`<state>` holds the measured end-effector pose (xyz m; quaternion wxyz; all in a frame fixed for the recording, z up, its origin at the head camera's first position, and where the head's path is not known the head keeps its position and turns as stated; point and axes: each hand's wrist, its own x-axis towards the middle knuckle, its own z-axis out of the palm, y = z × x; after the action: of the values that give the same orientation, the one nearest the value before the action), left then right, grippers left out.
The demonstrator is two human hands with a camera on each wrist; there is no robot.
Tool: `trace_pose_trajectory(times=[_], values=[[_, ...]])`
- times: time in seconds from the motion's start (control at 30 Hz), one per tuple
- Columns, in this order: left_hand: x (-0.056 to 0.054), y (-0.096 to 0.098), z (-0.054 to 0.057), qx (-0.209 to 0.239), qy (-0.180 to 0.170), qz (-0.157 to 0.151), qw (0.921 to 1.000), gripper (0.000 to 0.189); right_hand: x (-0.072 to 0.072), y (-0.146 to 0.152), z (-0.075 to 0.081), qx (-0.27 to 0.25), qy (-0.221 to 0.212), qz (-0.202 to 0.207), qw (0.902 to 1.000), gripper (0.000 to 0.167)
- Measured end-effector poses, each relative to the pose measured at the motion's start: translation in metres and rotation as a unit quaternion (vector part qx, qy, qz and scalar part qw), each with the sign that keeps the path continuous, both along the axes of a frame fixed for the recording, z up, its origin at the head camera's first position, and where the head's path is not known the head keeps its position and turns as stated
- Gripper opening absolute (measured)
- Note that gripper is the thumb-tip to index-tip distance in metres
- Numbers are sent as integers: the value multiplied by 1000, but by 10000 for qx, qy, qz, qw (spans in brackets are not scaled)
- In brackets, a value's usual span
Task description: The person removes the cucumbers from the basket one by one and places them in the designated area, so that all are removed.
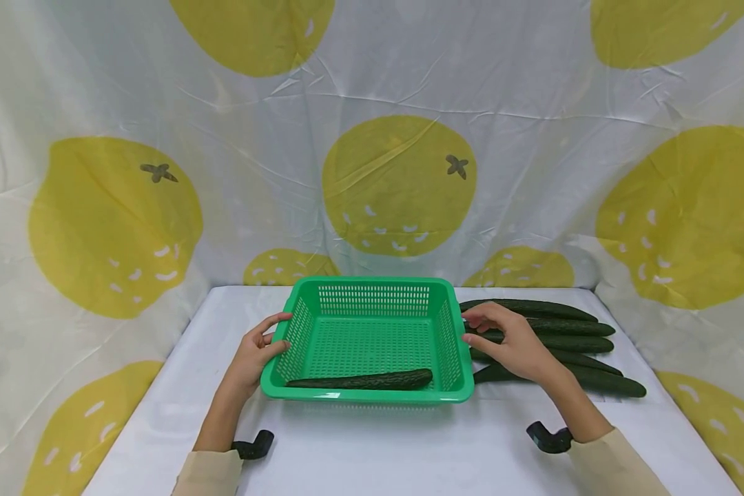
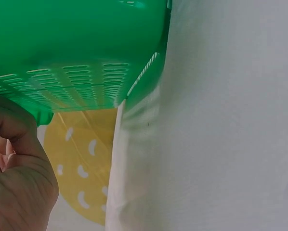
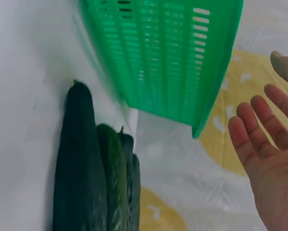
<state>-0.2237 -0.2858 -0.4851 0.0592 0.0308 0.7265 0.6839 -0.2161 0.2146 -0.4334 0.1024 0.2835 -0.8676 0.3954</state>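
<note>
A green plastic basket (image 1: 372,396) with slotted walls stands before me, a dark green cucumber (image 1: 372,380) lying along its near side. At the basket's left rim, my left hand (image 1: 248,362) grips with thumb and fingers; the left wrist view shows its bent fingers by the wall. My right hand (image 1: 514,348) hovers beside the right rim, above the cucumbers. Its fingers are loosely spread in the right wrist view and hold nothing. Several long cucumbers (image 1: 570,344) lie side by side on the table to the right, their left ends partly hidden by the basket and hand.
A white cloth covers the table (image 1: 372,455). Behind and on both sides hangs a pale curtain (image 1: 254,172) printed with large yellow fruits. Black curved pieces (image 1: 257,445) are strapped at both wrists.
</note>
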Motion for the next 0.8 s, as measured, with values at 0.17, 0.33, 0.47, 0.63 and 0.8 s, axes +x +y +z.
trace_pose_trajectory(times=[0.17,0.33,0.47,0.63,0.8], values=[[0,0,-1,-2,1,10,10000,61,-2,-17,1,-31,-75,217,9997,39],[-1,0,-1,2,19,7,10000,61,-2,-33,1,-18,-269,386,9989,41],[0,0,0,-15,31,15,10000,61,-2,-45,3,4,-358,507,9981,44],[0,1,0,-43,31,62,10000,61,-3,-60,4,-2,-405,674,9969,47],[0,1,0,-58,30,34,10000,60,-4,-74,1,35,-619,779,9950,48]])
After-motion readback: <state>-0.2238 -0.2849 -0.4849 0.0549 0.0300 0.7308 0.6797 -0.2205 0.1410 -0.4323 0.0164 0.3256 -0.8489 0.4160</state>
